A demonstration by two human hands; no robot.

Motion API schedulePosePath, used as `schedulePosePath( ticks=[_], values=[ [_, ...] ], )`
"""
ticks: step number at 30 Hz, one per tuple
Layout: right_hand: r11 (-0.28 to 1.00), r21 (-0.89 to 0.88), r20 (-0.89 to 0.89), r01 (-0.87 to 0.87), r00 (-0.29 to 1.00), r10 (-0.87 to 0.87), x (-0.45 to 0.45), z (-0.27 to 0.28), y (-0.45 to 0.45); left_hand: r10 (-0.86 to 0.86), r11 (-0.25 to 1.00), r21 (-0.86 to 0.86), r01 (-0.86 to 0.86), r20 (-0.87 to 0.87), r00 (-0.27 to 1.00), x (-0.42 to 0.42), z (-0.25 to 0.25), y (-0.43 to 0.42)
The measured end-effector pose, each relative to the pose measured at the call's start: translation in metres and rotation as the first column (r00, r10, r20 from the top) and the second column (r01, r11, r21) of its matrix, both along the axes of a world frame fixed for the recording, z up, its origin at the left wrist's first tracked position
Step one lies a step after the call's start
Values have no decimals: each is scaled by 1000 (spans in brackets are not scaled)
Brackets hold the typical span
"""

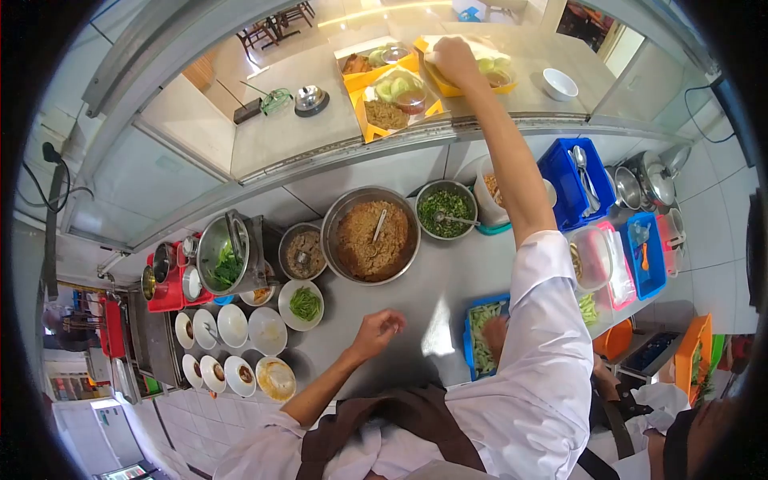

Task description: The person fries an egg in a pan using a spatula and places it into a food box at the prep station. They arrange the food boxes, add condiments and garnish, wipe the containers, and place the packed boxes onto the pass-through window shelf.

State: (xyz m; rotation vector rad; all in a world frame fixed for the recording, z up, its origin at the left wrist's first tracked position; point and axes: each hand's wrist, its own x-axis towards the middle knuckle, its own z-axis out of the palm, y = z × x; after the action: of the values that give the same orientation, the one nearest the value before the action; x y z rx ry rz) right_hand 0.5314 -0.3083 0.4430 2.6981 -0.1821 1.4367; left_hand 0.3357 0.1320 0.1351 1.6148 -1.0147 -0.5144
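My right hand [456, 62] reaches over the pass ledge and touches the yellow-edged food box [500, 76] at the right; its fingers are curled and what they hold is hidden. Two more yellow boxes stand beside it: one with brown minced food and cucumber slices [394, 102], one behind with browned food [364, 60]. Above the steel counter, my left hand [378, 333] is loosely curled, with nothing clearly visible in it. Nearest to it are the big steel bowl of brown minced food [370, 236] and the white bowl of green strips [302, 305].
A bowl of chopped greens [446, 210], blue cutlery bin [578, 182] and blue tray of cut vegetables [485, 336] line the counter. Several small white bowls [233, 326] stand left. A bell [310, 101] and white bowl [560, 84] sit on the ledge. A co-worker [664, 408] is at lower right.
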Motion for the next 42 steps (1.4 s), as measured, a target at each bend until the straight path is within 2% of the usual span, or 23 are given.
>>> schedulePosePath(
  ticks=[2,4,6,7,8,9,10,12,14,16,18,20,22,24,26,27,30,32,34,35,37,39,42],
  values=[
    [997,10,161,-71,985,69,-7,7,-2,21,990,143,-17,-21,1000,-8,-17,15],
    [999,-17,199,-43,979,46,-29,13,-2,34,984,176,-31,-10,999,-15,-35,30],
    [980,188,439,-69,898,-21,-50,17,-3,37,978,203,-38,9,999,-16,-45,35],
    [934,329,491,-138,870,-44,-68,16,1,83,986,155,-69,-86,993,-18,-49,37],
    [866,453,539,-212,839,-77,-92,13,12,122,989,107,-104,-180,976,-18,-51,38],
    [763,514,650,-392,758,-48,-112,4,18,114,990,106,-95,-184,976,-15,-48,35],
    [632,531,751,-564,659,-42,-126,-3,20,120,990,92,-105,-166,979,-9,-42,28],
    [551,505,831,-664,546,-103,-139,-30,19,131,990,63,-125,-95,987,-1,-23,13],
    [259,536,801,-803,581,142,-158,-67,13,111,994,16,-110,-12,994,16,-3,-11],
    [19,471,850,-882,460,255,-145,-121,-19,86,996,-8,-86,10,996,27,12,-32],
    [-212,324,939,-922,340,-45,-183,-94,110,34,998,-62,-33,14,999,35,32,-55],
    [-270,354,922,-895,383,-61,-174,-138,102,-4,993,-114,3,-3,1000,36,52,-71],
    [-292,370,916,-882,399,-47,-189,-151,124,-44,984,-174,42,-8,999,42,65,-85],
    [-316,426,877,-848,473,-85,-197,-172,135,-56,985,-172,34,-126,990,49,71,-97],
    [-399,445,866,-802,499,-35,-201,-216,129,-95,981,-181,68,-147,985,56,79,-110],
    [-395,445,866,-803,498,-37,-207,-227,133,-111,978,-195,71,-203,973,58,84,-116],
    [-503,454,778,-736,603,-180,-232,-261,150,-151,979,-176,106,-268,951,62,93,-129],
    [-514,460,769,-724,614,-177,-245,-292,154,-233,954,-275,115,-447,864,64,91,-143],
    [-558,446,755,-700,629,-186,-262,-317,164,-270,947,-291,134,-501,822,63,86,-155],
    [-598,431,744,-676,641,-188,-270,-329,168,-303,927,-362,102,-558,772,62,88,-164],
    [-677,398,720,-619,668,-187,-289,-345,181,-336,904,-424,59,-617,712,63,94,-183],
    [-697,385,719,-605,670,-185,-307,-344,199,-411,855,-516,58,-606,681,72,107,-205],
    [-696,396,700,-599,687,-194,-329,-339,222,-461,833,-549,67,-620,635,86,125,-235]
  ],
)
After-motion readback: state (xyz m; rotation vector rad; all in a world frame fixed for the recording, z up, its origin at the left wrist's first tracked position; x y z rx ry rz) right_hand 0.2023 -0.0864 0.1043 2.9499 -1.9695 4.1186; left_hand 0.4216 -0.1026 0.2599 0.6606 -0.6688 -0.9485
